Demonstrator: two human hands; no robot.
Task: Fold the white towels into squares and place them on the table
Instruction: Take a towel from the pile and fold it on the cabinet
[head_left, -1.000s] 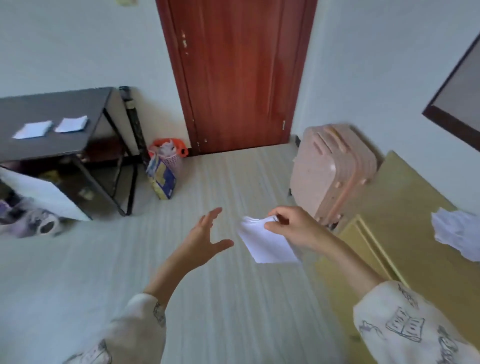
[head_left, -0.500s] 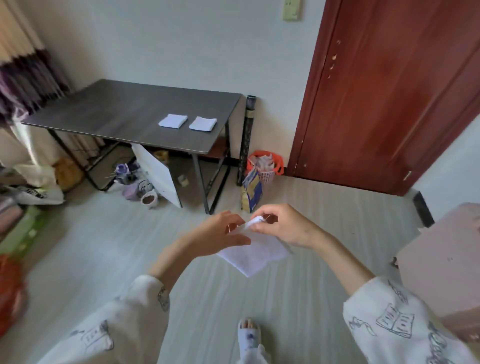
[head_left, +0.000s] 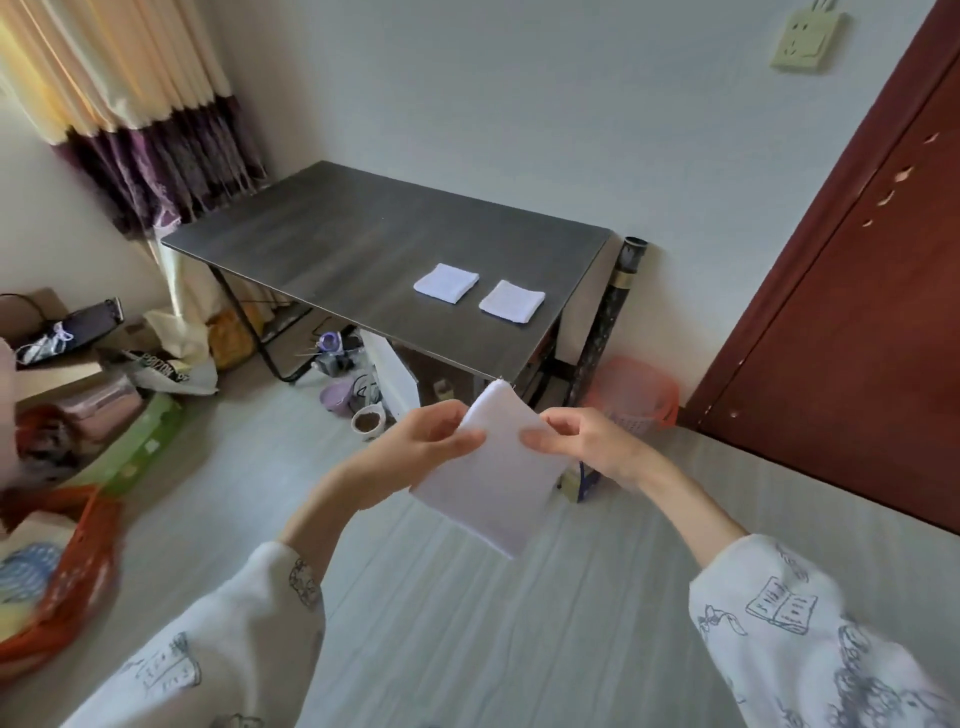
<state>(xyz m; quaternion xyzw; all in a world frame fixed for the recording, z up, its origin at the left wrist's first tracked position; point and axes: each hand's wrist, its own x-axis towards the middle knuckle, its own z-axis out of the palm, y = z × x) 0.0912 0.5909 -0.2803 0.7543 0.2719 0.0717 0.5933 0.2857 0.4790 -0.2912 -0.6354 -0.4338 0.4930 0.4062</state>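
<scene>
A white towel (head_left: 493, 483) hangs in the air in front of me, folded over at its top. My left hand (head_left: 421, 447) pinches its upper left edge and my right hand (head_left: 582, 441) pinches its upper right edge. Beyond them stands a dark table (head_left: 337, 244). Two folded white towel squares lie side by side near its right end, one on the left (head_left: 445, 282) and one on the right (head_left: 511, 301).
A red-brown door (head_left: 857, 312) fills the right side. An orange basket (head_left: 634, 397) and a dark tube (head_left: 608, 312) stand by the table's right leg. Bowls and clutter (head_left: 348, 384) sit under the table; bags and boxes (head_left: 78, 415) crowd the floor at left.
The view has swung left and closer to the table. My left hand, open and apart a second ago, has taken hold of the towel, which both hands now hold higher.
</scene>
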